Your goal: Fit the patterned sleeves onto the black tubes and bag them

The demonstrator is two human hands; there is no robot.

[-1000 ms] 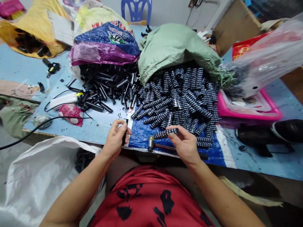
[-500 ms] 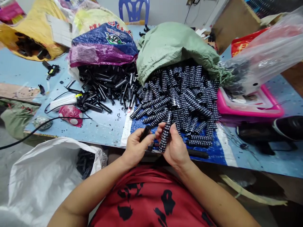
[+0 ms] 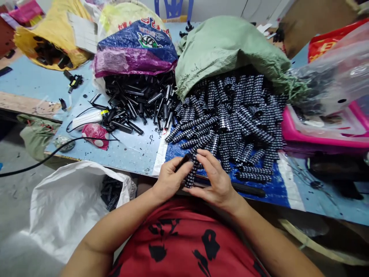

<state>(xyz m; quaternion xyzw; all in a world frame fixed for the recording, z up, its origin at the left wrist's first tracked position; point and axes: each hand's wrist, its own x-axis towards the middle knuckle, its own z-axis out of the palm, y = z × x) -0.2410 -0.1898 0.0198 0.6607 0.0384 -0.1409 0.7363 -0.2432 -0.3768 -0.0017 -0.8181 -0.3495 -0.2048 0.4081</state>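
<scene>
My left hand is closed round a smooth black tube-like piece, its thumb lying along it. Just right of that piece is a black tube with rows of white marks, slanting between the hands. My right hand has its fingertips by the tube's upper part and its thumb at the lower end, with a gap at the palm. Part of the marked tube is hidden behind the left thumb. Beyond the hands lies a heap of similar marked tubes, spilling from a green sack.
Smooth black pieces spill from a blue and purple bag. A white sack with marked pieces inside stands below left. At right sits a pink tray. A black rod lies along the table's front edge, and a black cable crosses at left.
The marked tube has shifted left, next to the piece in my left hand. My right hand's grip has loosened, its fingers now spread wider. The view has turned slightly left.
</scene>
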